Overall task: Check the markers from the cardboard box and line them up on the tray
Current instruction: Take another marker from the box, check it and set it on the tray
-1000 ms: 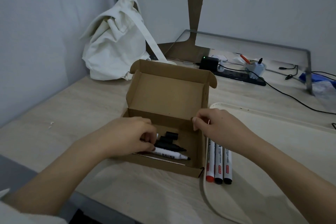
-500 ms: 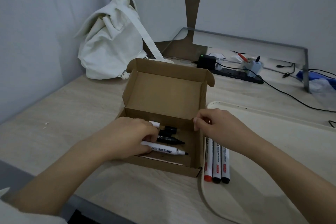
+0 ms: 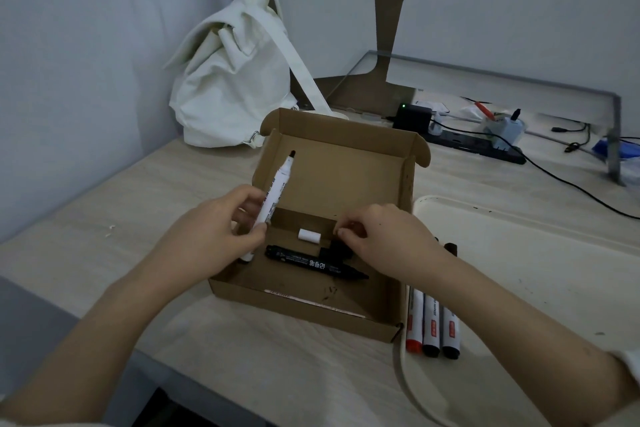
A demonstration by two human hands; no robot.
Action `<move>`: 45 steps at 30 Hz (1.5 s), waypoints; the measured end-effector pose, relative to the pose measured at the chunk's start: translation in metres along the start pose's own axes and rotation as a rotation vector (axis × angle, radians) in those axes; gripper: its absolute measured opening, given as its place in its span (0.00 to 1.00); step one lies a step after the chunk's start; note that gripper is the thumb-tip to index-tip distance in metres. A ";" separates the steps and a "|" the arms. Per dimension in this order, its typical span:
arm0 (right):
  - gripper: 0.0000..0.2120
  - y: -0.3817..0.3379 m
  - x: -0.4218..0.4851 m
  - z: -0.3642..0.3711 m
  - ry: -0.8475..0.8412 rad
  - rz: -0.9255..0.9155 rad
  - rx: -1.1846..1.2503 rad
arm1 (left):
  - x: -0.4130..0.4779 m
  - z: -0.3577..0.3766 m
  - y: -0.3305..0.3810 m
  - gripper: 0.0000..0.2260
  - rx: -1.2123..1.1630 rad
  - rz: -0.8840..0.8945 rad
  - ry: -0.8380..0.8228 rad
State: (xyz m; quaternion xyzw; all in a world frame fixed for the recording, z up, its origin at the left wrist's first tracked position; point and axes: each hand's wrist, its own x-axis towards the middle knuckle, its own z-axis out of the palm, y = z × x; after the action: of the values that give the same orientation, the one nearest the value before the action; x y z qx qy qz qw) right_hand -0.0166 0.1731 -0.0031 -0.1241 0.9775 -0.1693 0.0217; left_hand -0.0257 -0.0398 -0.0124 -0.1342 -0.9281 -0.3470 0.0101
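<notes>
Left grip (image 3: 214, 236) holds white marker (image 3: 273, 196) steeply tilted, black tip up-right.

Surface: pale wood-grain table (image 3: 104, 218), set in a wall corner. Directly on it, L to R:
- White canvas bag (image 3: 232, 90) at rear L, slumped vs. wall.
- Open cardboard box (image 3: 304, 308) at centre, lid up.
- Cream tray (image 3: 519, 253) w/ rounded rim, just beside box's R wall.
- Rear R: metal riser (image 3: 614, 139) over black power strip (image 3: 478, 146); black adapter (image 3: 414, 117) w/ green light at strip's L end.
- Black cable (image 3: 571, 185) runs across tabletop behind tray.
- Small white fleck (image 3: 111, 227) on bare wood, L of box.
</notes>
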 end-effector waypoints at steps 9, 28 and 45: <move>0.10 0.014 0.000 -0.003 -0.013 -0.031 -0.087 | 0.000 0.001 -0.005 0.12 -0.023 0.012 -0.054; 0.17 -0.002 -0.016 0.014 -0.215 -0.420 -0.325 | 0.010 0.010 0.004 0.07 0.445 0.149 -0.310; 0.09 -0.017 -0.008 -0.016 0.131 -0.572 -0.571 | -0.013 0.008 0.023 0.16 0.193 0.279 -0.152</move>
State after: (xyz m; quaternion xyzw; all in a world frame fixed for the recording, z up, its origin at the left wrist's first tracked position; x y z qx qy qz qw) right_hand -0.0065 0.1644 0.0179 -0.3810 0.9105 0.1019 -0.1241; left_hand -0.0062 -0.0212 -0.0047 -0.2860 -0.9276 -0.2405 0.0008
